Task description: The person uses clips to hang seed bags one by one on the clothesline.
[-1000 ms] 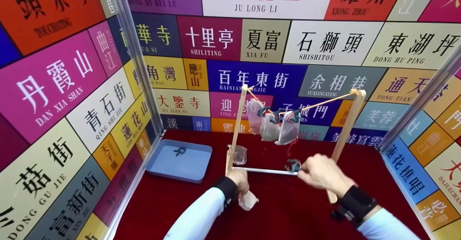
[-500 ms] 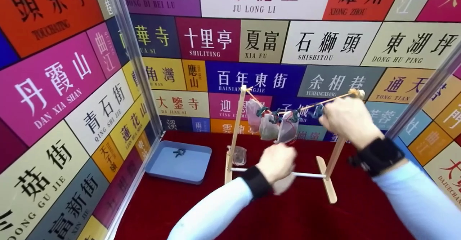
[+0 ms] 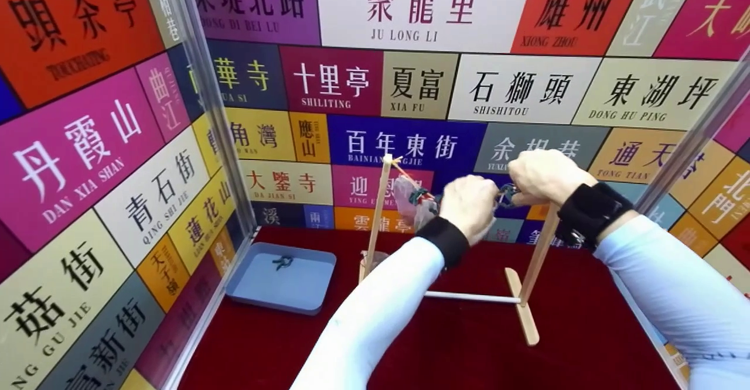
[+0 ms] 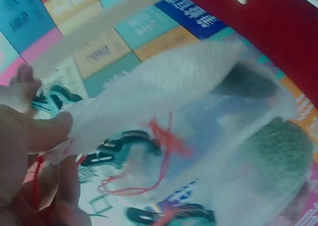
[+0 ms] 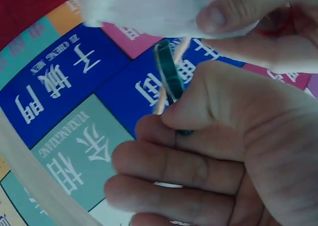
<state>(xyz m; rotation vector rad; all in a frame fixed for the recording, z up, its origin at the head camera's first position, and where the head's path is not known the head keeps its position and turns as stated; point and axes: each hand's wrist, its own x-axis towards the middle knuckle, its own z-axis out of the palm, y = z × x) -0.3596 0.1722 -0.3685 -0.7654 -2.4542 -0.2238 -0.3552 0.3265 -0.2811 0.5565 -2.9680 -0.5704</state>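
My left hand pinches a white mesh drawstring bag near its red cord. My right hand pinches a dark green clip between thumb and forefinger, beside the tan line of a small wooden rack. Whether the clip bites on the line cannot be seen. Left of my hands, a pinkish bag and a bag with green contents hang from the line by green clips. My left hand and forearm hide part of them in the head view.
The rack has a left post, a right post on a foot, and a white crossbar. A blue tray at left holds one green clip. Another small bag lies behind the left post.
Both hands have risen from the table to the line, the left bringing the white bag, the right the green clip. They now meet near the line's right half. The head view has tilted slightly.
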